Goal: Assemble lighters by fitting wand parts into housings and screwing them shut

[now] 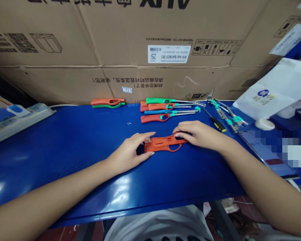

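An orange plastic lighter shell (165, 144) lies flat on the blue table (77, 140). My left hand (131, 150) grips its left end, thumb and fingers pinched on either side. My right hand (199, 134) rests on its right end with the fingers curled over the trigger opening. Both hands touch the shell.
Several assembled long lighters (168, 112) in orange, green and blue lie behind the hands. Two empty shells (107, 102) sit at the back left. A screwdriver (217, 123) and metal parts (228, 113) lie to the right. Cardboard boxes (140, 50) stand behind; a power strip (17, 117) is at the left.
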A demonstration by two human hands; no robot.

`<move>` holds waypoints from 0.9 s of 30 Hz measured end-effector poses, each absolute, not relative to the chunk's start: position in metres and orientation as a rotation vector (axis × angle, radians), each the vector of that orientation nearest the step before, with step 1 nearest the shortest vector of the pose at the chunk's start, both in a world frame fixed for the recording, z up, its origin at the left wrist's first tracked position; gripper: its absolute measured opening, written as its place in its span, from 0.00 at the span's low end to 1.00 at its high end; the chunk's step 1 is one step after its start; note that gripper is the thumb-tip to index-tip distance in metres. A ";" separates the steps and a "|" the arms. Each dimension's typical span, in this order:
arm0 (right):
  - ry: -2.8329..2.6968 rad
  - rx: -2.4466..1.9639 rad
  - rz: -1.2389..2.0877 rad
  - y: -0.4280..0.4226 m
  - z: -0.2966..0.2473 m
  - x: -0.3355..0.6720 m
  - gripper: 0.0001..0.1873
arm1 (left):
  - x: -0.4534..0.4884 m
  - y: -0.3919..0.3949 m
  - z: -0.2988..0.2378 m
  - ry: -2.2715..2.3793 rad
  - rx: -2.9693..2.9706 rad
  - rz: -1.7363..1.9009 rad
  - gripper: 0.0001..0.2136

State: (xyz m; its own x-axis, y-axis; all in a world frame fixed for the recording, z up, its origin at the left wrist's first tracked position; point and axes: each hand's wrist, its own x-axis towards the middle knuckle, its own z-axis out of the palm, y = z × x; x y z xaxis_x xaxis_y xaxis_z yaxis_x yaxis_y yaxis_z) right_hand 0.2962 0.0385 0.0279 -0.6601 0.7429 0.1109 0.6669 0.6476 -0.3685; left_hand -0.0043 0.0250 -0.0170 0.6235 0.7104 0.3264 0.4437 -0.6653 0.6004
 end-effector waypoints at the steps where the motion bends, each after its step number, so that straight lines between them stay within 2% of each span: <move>1: -2.615 -1.147 0.433 0.039 0.029 0.298 0.14 | -0.004 0.025 -0.017 0.916 2.380 0.766 0.26; 6: -2.533 -1.122 0.454 0.036 0.043 0.305 0.13 | -0.005 0.025 -0.014 0.985 2.401 0.775 0.24; 12: -2.577 -0.954 0.830 0.023 0.052 0.295 0.10 | -0.004 0.027 -0.015 1.000 2.370 0.841 0.21; 15: -2.663 -0.914 0.904 0.019 0.044 0.283 0.08 | -0.004 0.027 -0.014 0.999 2.363 0.838 0.21; 17: -2.705 -0.932 0.887 0.019 0.038 0.276 0.06 | -0.004 0.027 -0.014 0.991 2.354 0.840 0.21; 21: -2.732 -1.013 0.761 0.019 0.030 0.271 0.12 | -0.004 0.028 -0.015 0.966 2.341 0.831 0.22; 27: -2.764 -1.094 0.447 0.019 0.030 0.278 0.09 | -0.003 0.029 -0.012 0.961 2.339 0.822 0.22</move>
State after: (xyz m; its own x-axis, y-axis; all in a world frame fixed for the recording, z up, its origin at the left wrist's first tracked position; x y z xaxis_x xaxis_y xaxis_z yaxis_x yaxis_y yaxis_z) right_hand 0.2781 0.0194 0.0295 -0.7270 0.6864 0.0163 0.6463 0.6922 -0.3212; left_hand -0.0032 0.0294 -0.0125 0.5734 0.7431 0.3451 0.4560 -0.6394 0.6191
